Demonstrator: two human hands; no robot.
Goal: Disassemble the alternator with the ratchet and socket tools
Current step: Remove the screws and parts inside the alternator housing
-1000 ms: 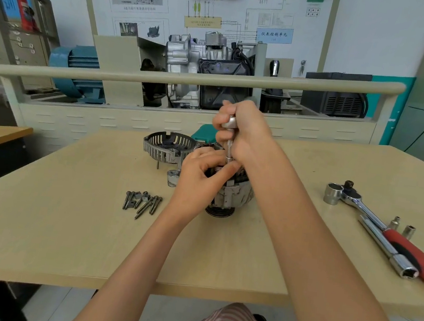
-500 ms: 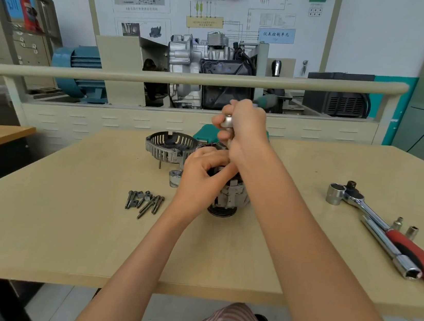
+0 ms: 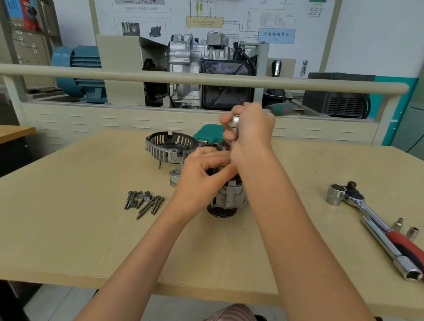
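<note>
The alternator [image 3: 227, 197] stands pulley-down in the middle of the wooden table [image 3: 62, 221]. My left hand [image 3: 201, 175] grips its upper part, fingers curled over the top. My right hand [image 3: 249, 135] is wrapped round an upright chrome driver tool [image 3: 235, 121] whose shaft points down into the alternator's top. The tool's lower end and the fastener under it are hidden by my fingers. A removed grey vented end cover [image 3: 171, 147] lies just behind and to the left.
Several loose bolts [image 3: 144, 201] lie left of the alternator, and a small metal piece [image 3: 175, 177] sits near them. On the right lie a red-handled ratchet [image 3: 390, 232] with a socket, an extension bar [image 3: 392, 254] and two small sockets [image 3: 406, 229]. A rail [image 3: 189, 76] runs behind the table.
My right hand and the driver have risen slightly and turned a little on the tool. My left hand stays on the alternator. The view has shifted a bit.
</note>
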